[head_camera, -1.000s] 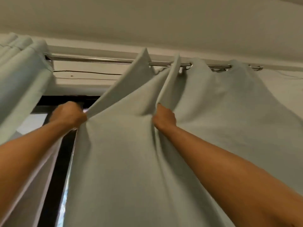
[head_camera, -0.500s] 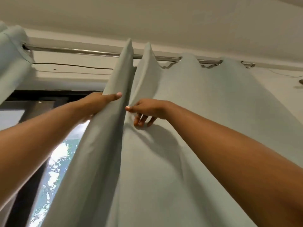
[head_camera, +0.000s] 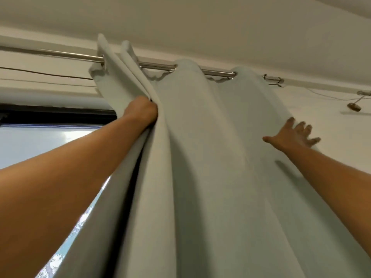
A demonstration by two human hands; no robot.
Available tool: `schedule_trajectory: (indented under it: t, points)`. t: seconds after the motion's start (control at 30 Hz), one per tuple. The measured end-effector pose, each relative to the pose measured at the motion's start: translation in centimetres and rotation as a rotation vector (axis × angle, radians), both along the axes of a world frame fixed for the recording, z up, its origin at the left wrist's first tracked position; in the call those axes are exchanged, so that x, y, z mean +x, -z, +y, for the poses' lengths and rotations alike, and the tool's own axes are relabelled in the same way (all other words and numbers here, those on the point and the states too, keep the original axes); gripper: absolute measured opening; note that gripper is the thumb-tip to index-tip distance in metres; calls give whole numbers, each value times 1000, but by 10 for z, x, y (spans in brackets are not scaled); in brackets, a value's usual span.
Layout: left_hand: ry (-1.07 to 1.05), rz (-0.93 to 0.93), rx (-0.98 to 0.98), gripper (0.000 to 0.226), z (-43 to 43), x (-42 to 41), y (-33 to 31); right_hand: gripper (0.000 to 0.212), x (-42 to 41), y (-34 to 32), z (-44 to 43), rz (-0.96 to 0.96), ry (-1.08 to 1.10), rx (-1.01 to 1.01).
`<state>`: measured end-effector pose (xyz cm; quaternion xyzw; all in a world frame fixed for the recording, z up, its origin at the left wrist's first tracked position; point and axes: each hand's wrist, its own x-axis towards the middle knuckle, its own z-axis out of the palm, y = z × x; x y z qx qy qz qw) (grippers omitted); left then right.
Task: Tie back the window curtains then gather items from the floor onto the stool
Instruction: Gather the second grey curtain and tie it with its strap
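A pale grey-green curtain (head_camera: 210,157) hangs by eyelets from a metal rod (head_camera: 156,66) near the ceiling. My left hand (head_camera: 141,111) grips the bunched left folds of the curtain high up, fingers hidden in the cloth. Far to the right, my right hand (head_camera: 294,137) is spread with straight fingers against the curtain's right edge, holding nothing. The stool and the floor items are out of view.
The dark window frame (head_camera: 56,116) and bright glass (head_camera: 40,143) show at the left. A thin cable (head_camera: 46,74) runs along the wall under the rod. A rod bracket (head_camera: 274,79) and a small wall fitting (head_camera: 354,106) sit at the right.
The curtain's left folds have been pushed right and bunched together, uncovering more window. My right hand let go of the fold and moved right, now spread open on the curtain's edge.
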<state>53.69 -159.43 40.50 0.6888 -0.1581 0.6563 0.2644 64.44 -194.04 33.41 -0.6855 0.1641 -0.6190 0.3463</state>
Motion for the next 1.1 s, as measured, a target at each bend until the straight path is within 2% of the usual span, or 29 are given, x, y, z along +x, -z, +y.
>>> schedule_trajectory:
  t: [0.13, 0.2, 0.27, 0.33, 0.4, 0.47, 0.63, 0.7, 0.77, 0.83, 0.93, 1.0, 1.1]
  points:
    - [76, 38, 82, 31, -77, 5, -7, 126, 33, -8, -64, 31, -316, 181]
    - [86, 103, 152, 24, -105, 10, -1, 127, 45, -14, -74, -6, -519, 181]
    - [141, 180, 174, 20, -116, 20, 1, 123, 54, -21, -74, -25, -617, 164]
    - [195, 225, 134, 21, -105, 30, 3, 112, 57, -25, -71, 19, -526, 98]
    - [203, 238, 97, 28, -82, 36, 2, 79, 57, -30, -63, 31, -333, -29]
    - [222, 230, 50, 28, -55, 33, 4, 55, 43, -34, -45, -55, -256, -141]
    - [260, 190, 3, 26, 6, 8, 5, 42, -23, -65, 45, -292, -319, -214]
    - [242, 195, 5, 29, 26, -7, 1, 43, -52, -82, 106, -291, -395, -388]
    - [232, 193, -37, 30, 49, -22, -3, 54, -81, -94, 179, -294, -499, -599]
    - [224, 188, -94, 28, 74, -39, -4, 49, -107, -98, 250, -290, -601, -724]
    - [189, 170, -143, 27, 117, -63, 1, 37, -129, -92, 342, -239, -730, -816]
    - [152, 153, -187, 25, 136, -71, 1, 33, -135, -88, 373, -256, -794, -829]
    - [71, 115, -110, 20, 192, -108, 2, 28, -172, -79, 426, -404, -1060, -797]
